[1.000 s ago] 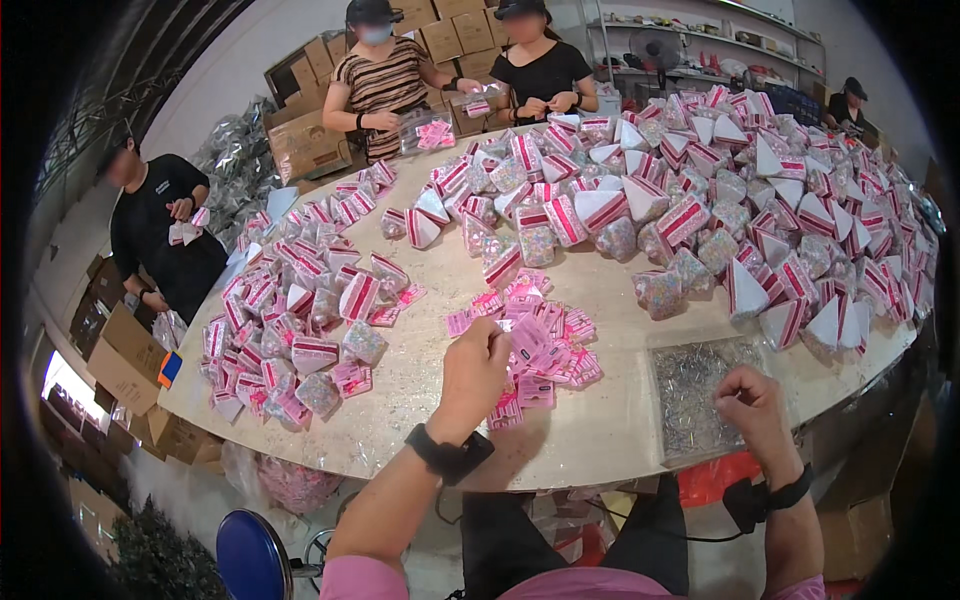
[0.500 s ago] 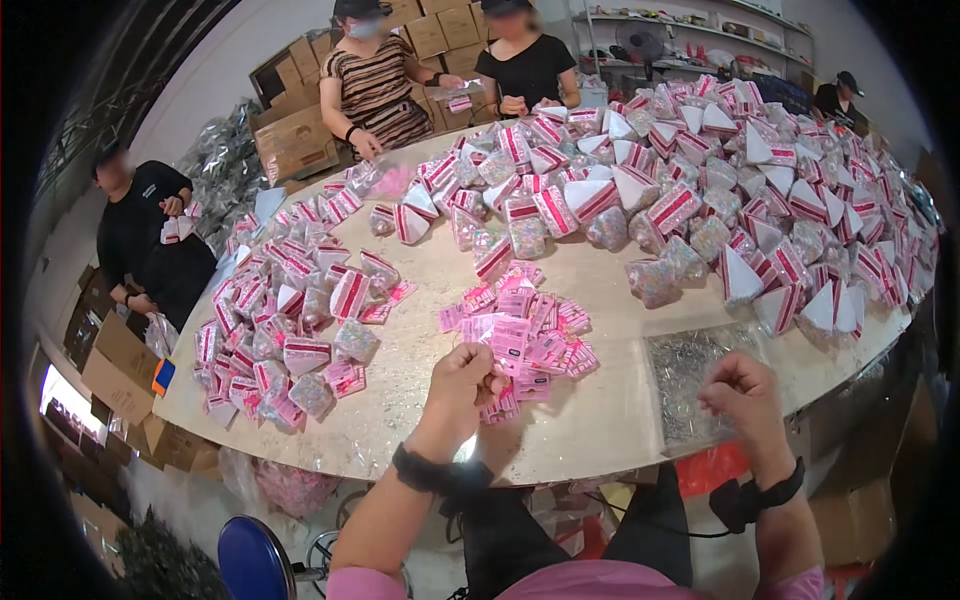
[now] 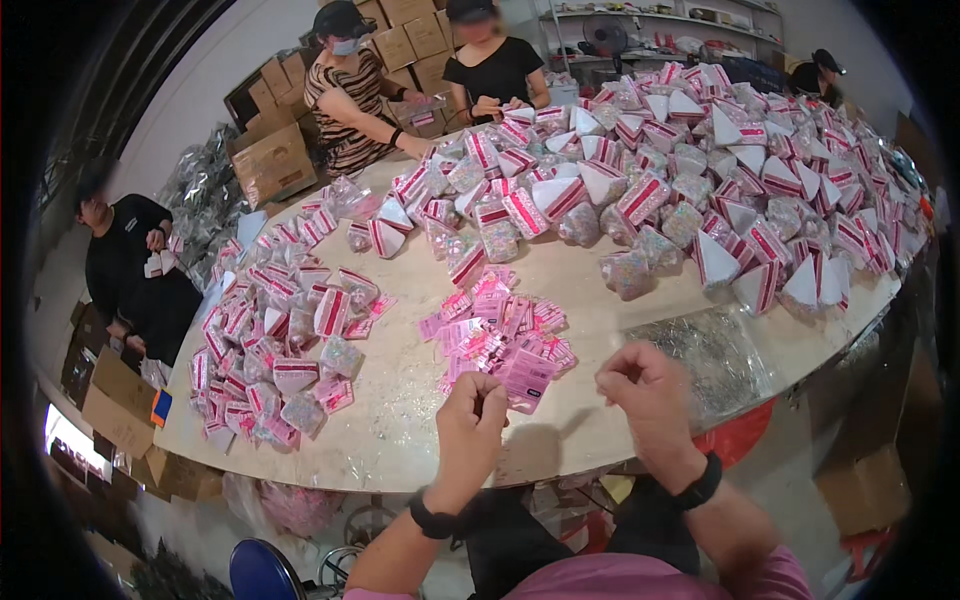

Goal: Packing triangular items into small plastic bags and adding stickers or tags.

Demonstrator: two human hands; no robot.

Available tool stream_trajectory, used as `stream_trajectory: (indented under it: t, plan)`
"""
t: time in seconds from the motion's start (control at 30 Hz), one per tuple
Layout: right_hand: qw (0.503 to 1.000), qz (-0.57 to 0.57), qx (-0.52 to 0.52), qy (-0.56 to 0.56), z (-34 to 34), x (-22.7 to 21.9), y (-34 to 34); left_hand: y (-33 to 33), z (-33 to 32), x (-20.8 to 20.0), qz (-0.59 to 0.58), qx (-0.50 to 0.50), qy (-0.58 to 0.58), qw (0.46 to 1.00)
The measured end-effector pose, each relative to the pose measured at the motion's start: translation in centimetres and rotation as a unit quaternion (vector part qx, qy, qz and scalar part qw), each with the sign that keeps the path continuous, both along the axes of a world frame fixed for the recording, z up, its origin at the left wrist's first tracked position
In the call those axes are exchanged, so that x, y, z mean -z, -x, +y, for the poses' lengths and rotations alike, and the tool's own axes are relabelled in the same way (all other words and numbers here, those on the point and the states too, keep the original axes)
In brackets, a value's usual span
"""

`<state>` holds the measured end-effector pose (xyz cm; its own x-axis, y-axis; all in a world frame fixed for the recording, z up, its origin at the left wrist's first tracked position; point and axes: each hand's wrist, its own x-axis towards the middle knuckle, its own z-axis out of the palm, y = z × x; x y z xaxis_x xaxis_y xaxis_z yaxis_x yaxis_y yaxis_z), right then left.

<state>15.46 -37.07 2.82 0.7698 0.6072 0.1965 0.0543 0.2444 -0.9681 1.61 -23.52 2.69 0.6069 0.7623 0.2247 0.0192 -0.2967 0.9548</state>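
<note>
My left hand [image 3: 472, 425] is closed at the near side of the table, its fingertips pinching the edge of a pink printed card [image 3: 525, 378]. Under and beyond that card lies a loose heap of similar pink cards [image 3: 490, 318]. My right hand [image 3: 645, 400] is closed too, thumb and finger pressed together a short way right of the card. Whatever is in that pinch, if anything, is too small to make out. Just beyond the right hand, many thin, shiny strands [image 3: 715, 360] lie in a flat, clear patch on the table.
Clear packs with pink-and-white wedge shapes form a large pile [image 3: 690, 190] at the back right and a smaller pile [image 3: 285, 345] at left. Co-workers stand across the table [image 3: 400, 440] and at left. A blue stool [image 3: 262, 572] is by the near edge.
My right hand has moved left from above the shiny strands, toward the card. The left hand has come slightly lower, the pink card with it. The striped-top co-worker leans and reaches farther over the table.
</note>
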Motion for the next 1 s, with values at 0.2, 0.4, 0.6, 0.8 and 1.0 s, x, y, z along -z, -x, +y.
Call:
stream_trajectory:
  t: [0.2, 0.4, 0.6, 0.8, 1.0]
  plan:
    - [0.996, -0.083, -0.034, -0.005, 0.9, -0.6, -1.7, 0.6, -1.1, -0.1, 0.032, 0.05, -0.04, 0.997]
    - [0.976, 0.024, -0.218, -0.016, 1.9, 0.1, -1.4, 0.8, -1.0, -0.1, 0.052, 0.101, -0.008, 0.993]
    - [0.898, 0.316, -0.276, -0.134, 2.1, -0.2, -0.2, 1.5, -0.5, 0.7, 0.088, 0.166, 0.112, 0.976]
    - [0.925, 0.285, -0.227, -0.107, 1.6, -0.7, 1.7, 1.7, -1.9, -1.9, 0.042, 0.053, -0.21, 0.975]
    - [0.933, 0.252, -0.25, -0.059, 1.3, -0.6, 3.1, 1.0, -1.7, -2.3, -0.01, 0.103, -0.317, 0.943]
